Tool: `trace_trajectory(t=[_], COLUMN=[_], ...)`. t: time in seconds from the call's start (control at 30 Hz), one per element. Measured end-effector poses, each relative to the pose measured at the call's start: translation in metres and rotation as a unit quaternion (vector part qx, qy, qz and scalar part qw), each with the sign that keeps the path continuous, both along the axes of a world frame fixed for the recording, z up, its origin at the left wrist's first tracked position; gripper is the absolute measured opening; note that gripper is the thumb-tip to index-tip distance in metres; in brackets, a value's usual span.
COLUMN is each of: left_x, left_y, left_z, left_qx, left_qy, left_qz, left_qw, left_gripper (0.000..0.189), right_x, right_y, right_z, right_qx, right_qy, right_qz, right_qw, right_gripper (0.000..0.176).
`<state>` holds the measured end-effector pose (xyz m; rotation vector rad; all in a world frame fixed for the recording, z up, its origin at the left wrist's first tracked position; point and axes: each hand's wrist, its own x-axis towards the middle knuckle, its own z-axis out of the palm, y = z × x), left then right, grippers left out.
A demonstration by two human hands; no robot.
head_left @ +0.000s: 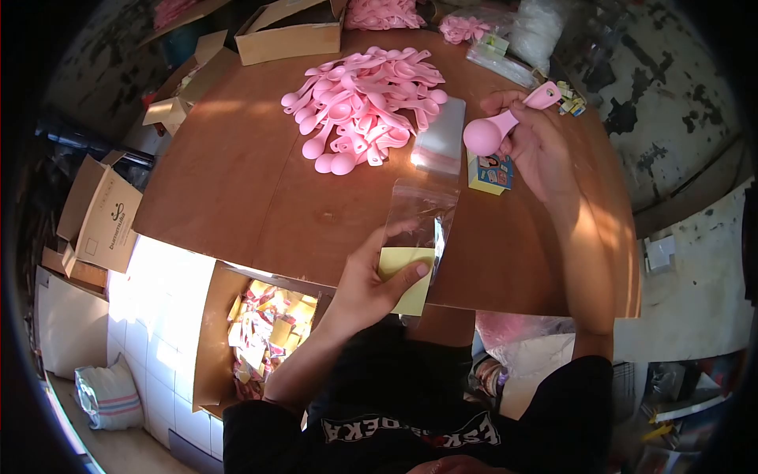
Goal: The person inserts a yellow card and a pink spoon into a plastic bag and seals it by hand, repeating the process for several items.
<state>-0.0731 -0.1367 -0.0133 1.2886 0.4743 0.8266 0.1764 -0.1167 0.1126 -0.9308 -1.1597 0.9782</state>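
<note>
My left hand (379,278) grips a clear plastic bag (422,207) near the table's front edge. A pale yellow card (408,272) shows at the bag's lower part, under my thumb. Raised at the right, my right hand (541,146) is closed on a pink measuring scoop (484,137), its round bowl turned to the left. Below that scoop lies a stack of printed cards (491,172) with a yellow side. Left of the cards sits a stack of clear bags (440,138). A large heap of pink scoops (363,103) covers the table's middle back.
The brown table (260,189) has an open cardboard box (288,33) at its back. Below its front left edge, another box (212,340) holds many packed items. Plastic packets (505,63) lie at the back right. A white sack (109,395) stands on the floor.
</note>
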Motion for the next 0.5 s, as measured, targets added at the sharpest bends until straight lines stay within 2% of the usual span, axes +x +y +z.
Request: trace_trajectory(t=[0.1, 0.13, 0.17, 0.23, 0.27, 0.5], left_x=[0.008, 0.011, 0.012, 0.017, 0.018, 0.022], left_y=[-0.003, -0.004, -0.004, -0.006, -0.008, -0.011], left_z=[0.006, 0.007, 0.008, 0.01, 0.012, 0.017], left_qx=[0.006, 0.005, 0.008, 0.011, 0.028, 0.053], left_qy=[-0.009, -0.008, -0.006, -0.004, -0.015, -0.011], left_qz=[-0.022, -0.025, -0.035, -0.046, -0.048, -0.056], left_qw=[1.0, 1.0, 0.999, 0.999, 0.998, 0.997], left_gripper=[0.049, 0.049, 0.049, 0.048, 0.048, 0.05], right_x=[-0.003, -0.004, -0.01, -0.02, -0.017, -0.023], right_y=[-0.032, -0.039, -0.045, -0.05, -0.051, -0.052], right_z=[-0.009, -0.01, -0.011, -0.013, -0.015, -0.019], right_qx=[-0.026, -0.008, -0.009, 0.057, 0.074, 0.082], right_qy=[-0.035, -0.072, -0.071, -0.137, -0.164, -0.194], right_qz=[0.01, -0.005, -0.007, -0.108, -0.118, -0.108], right_qw=[0.999, 0.997, 0.997, 0.983, 0.977, 0.972], right_gripper=[0.021, 0.03, 0.03, 0.05, 0.063, 0.061])
